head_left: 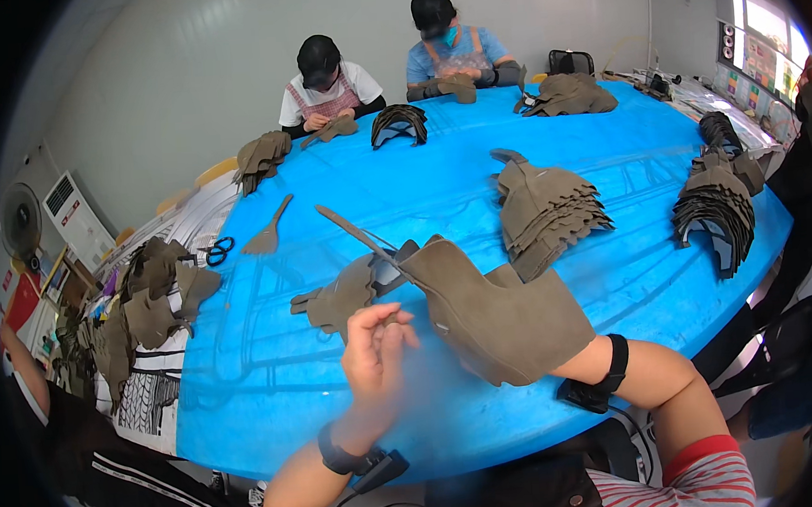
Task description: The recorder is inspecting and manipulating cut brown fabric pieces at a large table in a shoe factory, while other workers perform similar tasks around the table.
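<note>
A brown shoe upper [493,313] with a long narrow strap is held up in front of me. My right hand [582,358] is inside or behind it; only the wrist side shows, and the fingers are hidden by the brown material. To the left of the upper, my left hand [372,348] is raised with curled fingers, thumb close to the fingertips. Whether something small is pinched there I cannot make out. Just beyond the left hand lie more brown uppers [341,293] on the blue table [294,390].
A brown stack [552,207] stands mid-table, another [715,207] at the right edge. Black scissors [220,252] and a loose brown piece [270,232] lie left. Across the table, two people [326,86] [449,51] handle brown pieces. Someone in black trousers [149,464] is at the left.
</note>
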